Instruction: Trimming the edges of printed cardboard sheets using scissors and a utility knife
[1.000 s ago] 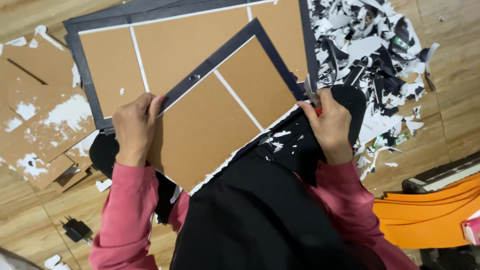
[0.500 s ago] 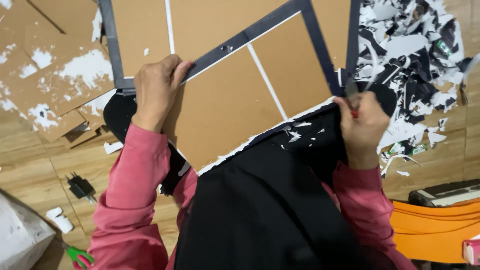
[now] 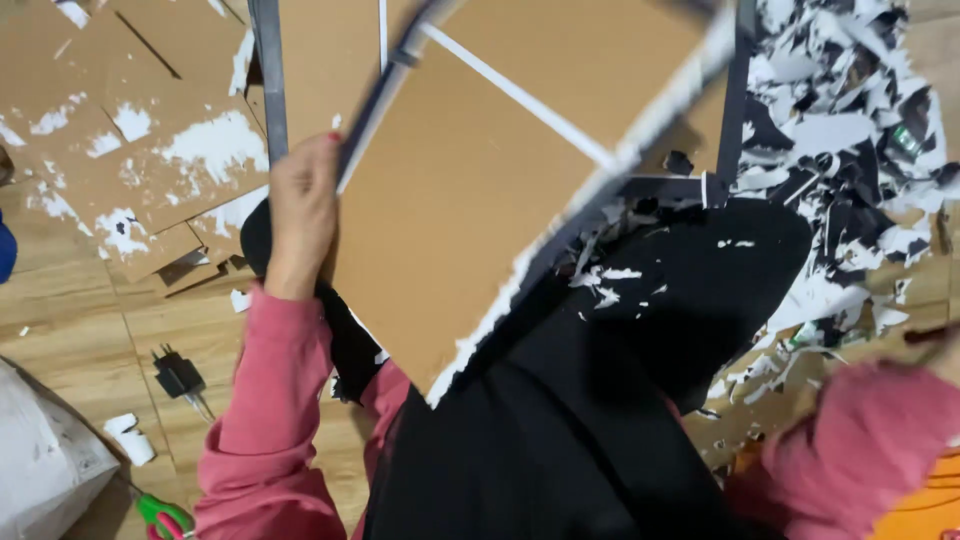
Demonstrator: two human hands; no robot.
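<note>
My left hand grips the left edge of a brown board that has a dark strip and white lines across it and a ragged white torn edge. The board is tilted up over my lap, which is covered in black cloth flecked with paper bits. Beneath it on the floor lies a larger brown panel in a dark grey frame. My right arm in a pink sleeve is blurred at the lower right. Only a sliver of my right hand shows at the frame's edge, away from the board.
A heap of torn black and white paper scraps lies to the right. Brown cardboard pieces with white patches lie to the left. On the wood floor are a black plug adapter, green-handled scissors, a white bag and orange sheets.
My right hand has let go of the board's right edge and swung down to the right. The board has tipped up closer to the camera, still held by my left hand.
</note>
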